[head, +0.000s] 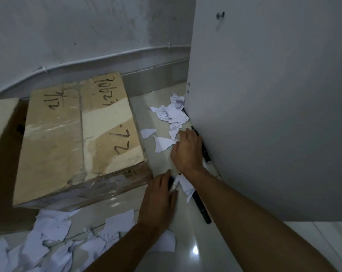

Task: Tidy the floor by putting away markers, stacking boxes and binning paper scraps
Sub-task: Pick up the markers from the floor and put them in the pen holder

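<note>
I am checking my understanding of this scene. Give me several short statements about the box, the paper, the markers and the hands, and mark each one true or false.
1. The brown cardboard box with black handwriting lies left of both hands. True.
2. The torn white paper scraps lie on top of that box. False: they lie on the floor, beside the box and in front of it.
3. A long black marker lies on the floor close to the right forearm. True.
4. The right hand is raised above the box. False: it is down at the foot of the white panel.
</note>
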